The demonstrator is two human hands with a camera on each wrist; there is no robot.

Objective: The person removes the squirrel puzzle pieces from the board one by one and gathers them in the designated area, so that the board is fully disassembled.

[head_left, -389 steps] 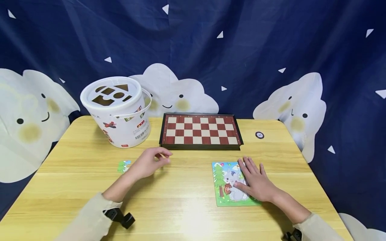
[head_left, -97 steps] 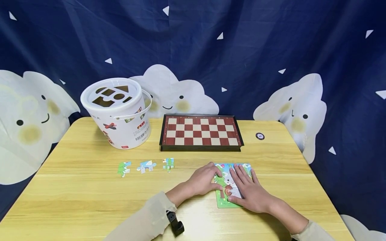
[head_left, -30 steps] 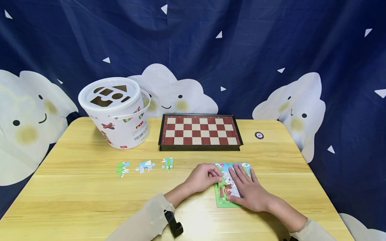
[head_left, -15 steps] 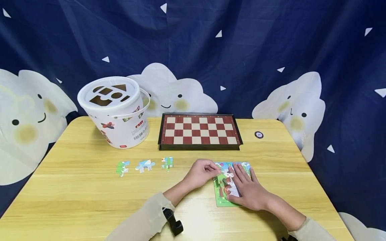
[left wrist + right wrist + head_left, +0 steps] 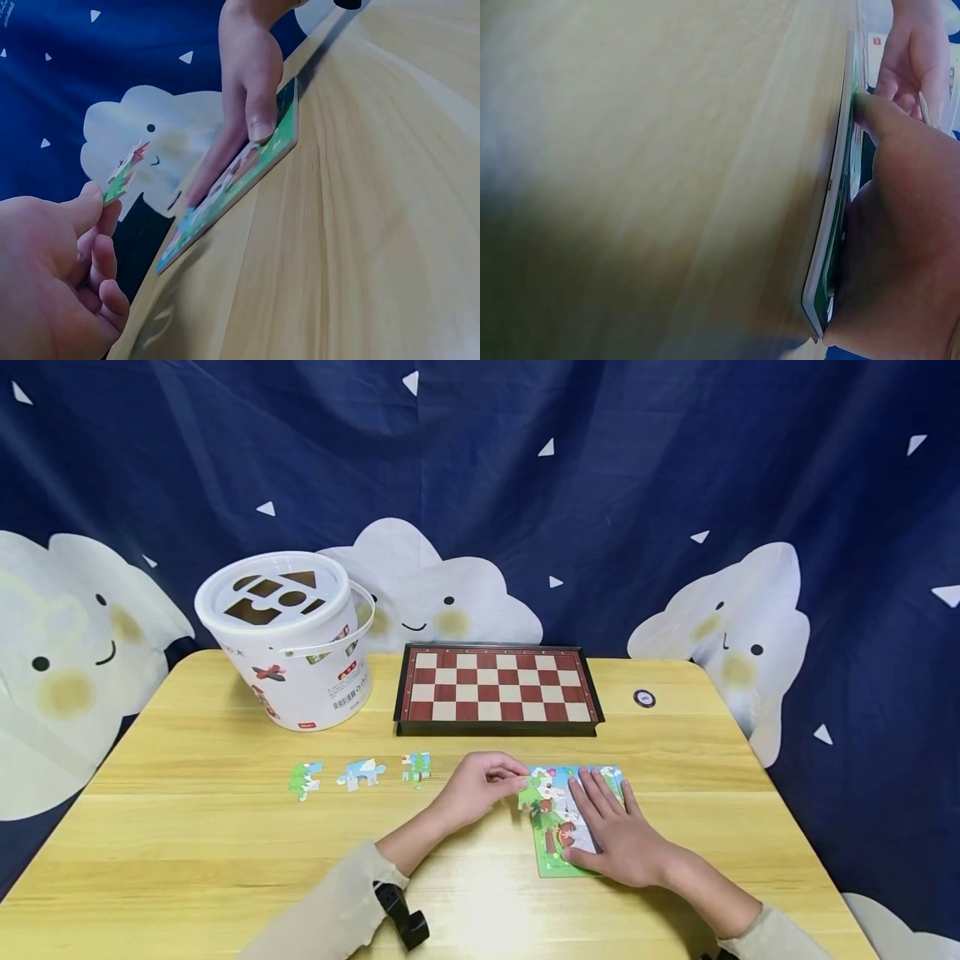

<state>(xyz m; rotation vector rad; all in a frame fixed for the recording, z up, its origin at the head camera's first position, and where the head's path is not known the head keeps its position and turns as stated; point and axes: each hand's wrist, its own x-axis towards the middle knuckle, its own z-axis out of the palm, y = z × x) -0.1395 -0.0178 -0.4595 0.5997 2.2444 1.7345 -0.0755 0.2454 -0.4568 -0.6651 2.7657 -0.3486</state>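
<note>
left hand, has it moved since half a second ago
Yes: against the chessboard in the head view, the left hand, pinching a puzzle piece, has shifted left.

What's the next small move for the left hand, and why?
I'd probably have the left hand lower its pinched jigsaw piece onto the table at the right end of the three loose pieces. It is already lifted clear of the puzzle board, which the right hand rests on, and that row has grown from one piece to three.
</note>
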